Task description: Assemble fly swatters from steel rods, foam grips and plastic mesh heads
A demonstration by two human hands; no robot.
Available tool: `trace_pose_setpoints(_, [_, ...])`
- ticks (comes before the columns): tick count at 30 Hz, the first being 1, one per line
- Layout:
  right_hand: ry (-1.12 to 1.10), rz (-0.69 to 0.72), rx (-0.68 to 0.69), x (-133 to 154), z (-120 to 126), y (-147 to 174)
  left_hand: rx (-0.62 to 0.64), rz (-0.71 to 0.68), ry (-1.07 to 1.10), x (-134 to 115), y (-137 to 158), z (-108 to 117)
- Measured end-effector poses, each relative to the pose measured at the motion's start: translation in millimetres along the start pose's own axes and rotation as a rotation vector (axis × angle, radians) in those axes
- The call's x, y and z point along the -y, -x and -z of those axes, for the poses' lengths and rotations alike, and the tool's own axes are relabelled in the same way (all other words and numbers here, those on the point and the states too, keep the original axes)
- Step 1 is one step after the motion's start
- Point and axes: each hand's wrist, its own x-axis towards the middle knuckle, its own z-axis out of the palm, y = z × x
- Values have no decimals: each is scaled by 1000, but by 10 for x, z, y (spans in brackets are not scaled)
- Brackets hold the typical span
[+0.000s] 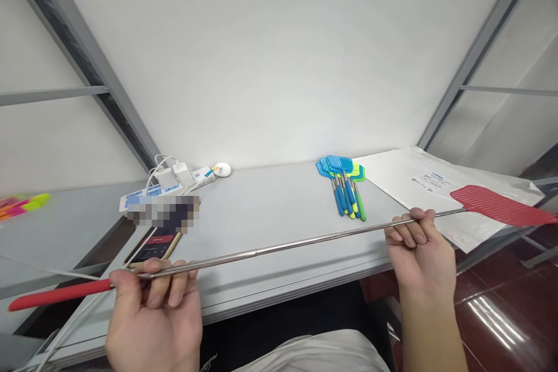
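Observation:
A telescopic fly swatter [296, 242] with a red handle and red mesh head stretches across the view, its metal rod drawn out long. Close to the red handle, my left hand [154, 317] is closed on the rod, palm up. My right hand [421, 258] pinches the rod's other end, just short of the mesh head. Beyond the rod, a pile of blue, green and yellow fly swatters [346, 189] lies on the grey table [261, 203], their rods short.
A white plastic bag [405, 171] lies at the table's right, partly under the red head. To the left are a power strip [165, 189] with plugged-in chargers, a white round device [222, 170] and a phone [159, 241]. A white cable crosses the left front edge. Grey metal posts flank the wall.

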Motion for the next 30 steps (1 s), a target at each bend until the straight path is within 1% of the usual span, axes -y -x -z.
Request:
trace_pose_setpoints(1, [-1, 10, 0, 24, 25, -39, 7, 4, -4, 16, 7, 7])
trace_pose_setpoints(3, [14, 74, -7, 42, 64, -102, 44, 12, -7, 65, 35, 16])
trace_pose_setpoints(5, [39, 138, -19, -6, 72, -104, 83, 17, 0, 142, 93, 18])
trace_pose_setpoints(6, [58, 138, -19, -62, 61, -68, 97, 26, 0, 193, 138, 17])
trace_pose_setpoints(8, [112, 54, 16, -235, 15, 85, 118, 82, -24, 317, 258, 15])
trace_pose_setpoints(9, [153, -26, 60, -342, -15, 193, 136, 130, -42, 384, 329, 13])
trace_pose_setpoints(11, [237, -203, 189, -552, -65, 426, 194, 261, -85, 515, 474, 13])
trace_pose_setpoints(13, [276, -270, 276, -703, -83, 611, 264, 354, -113, 616, 587, 16])
trace_pose_setpoints(14, [295, -266, 299, -744, -78, 669, 286, 359, -124, 649, 623, 20])
trace_pose_setpoints(16, [332, -213, 305, -767, -45, 715, 288, 309, -144, 684, 654, 28])
trace_pose_setpoints(19, [347, -166, 274, -720, 8, 687, 248, 223, -161, 681, 632, 40])
trace_pose_setpoints(22, [333, -189, 247, -650, 27, 626, 237, 234, -164, 641, 559, 55])
trace_pose_setpoints(23, [325, -186, 232, -619, 28, 596, 224, 243, -149, 616, 518, 63])
trace_pose_setpoints(25, [291, -134, 182, -545, 27, 514, 175, 219, -85, 538, 406, 84])
trace_pose_setpoints(28, [238, -3, 109, -429, 28, 379, 107, 85, -15, 368, 204, 124])
trace_pose_setpoints(30, [247, 25, 122, -390, 33, 338, 94, 9, -45, 261, 93, 147])
